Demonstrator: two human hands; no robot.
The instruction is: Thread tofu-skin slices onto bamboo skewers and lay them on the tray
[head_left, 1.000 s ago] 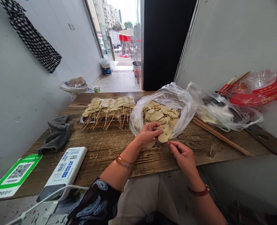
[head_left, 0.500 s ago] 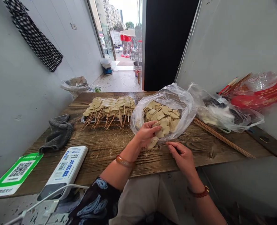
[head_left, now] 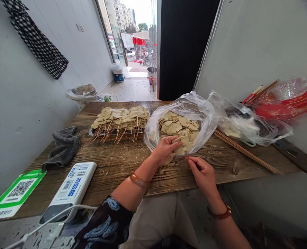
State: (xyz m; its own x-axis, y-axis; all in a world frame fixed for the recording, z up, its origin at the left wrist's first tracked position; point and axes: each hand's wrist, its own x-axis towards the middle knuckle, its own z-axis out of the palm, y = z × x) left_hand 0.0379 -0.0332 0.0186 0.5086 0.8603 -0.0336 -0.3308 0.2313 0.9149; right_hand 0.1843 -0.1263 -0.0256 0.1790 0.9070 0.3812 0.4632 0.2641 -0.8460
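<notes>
My left hand [head_left: 165, 150] pinches a few pale, thin round slices [head_left: 180, 148] at the front of an open clear plastic bag [head_left: 207, 119]. A thin wooden skewer [head_left: 186, 156] runs into these slices from below, and my right hand [head_left: 202, 173] grips its lower end between thumb and fingers. More loose slices [head_left: 174, 128] fill the bag. One slice [head_left: 169, 159] shows below my left hand, partly hidden by it. Left of the bag, several finished skewers of slices [head_left: 122, 119] lie piled on a tray [head_left: 91, 132], sticks pointing toward me.
A bundle of bare skewers [head_left: 248, 152] lies right of the bag on the wooden table [head_left: 111, 155]. Beyond it are another plastic bag [head_left: 246, 124] and a red package [head_left: 285, 107]. At left are a dark cloth [head_left: 62, 148], a white boxy device [head_left: 71, 186] and a QR-code card [head_left: 17, 192].
My left hand and the held slices have shifted slightly right. The slices have tilted, and the skewer now passes farther up through them. My right hand has hardly moved.
</notes>
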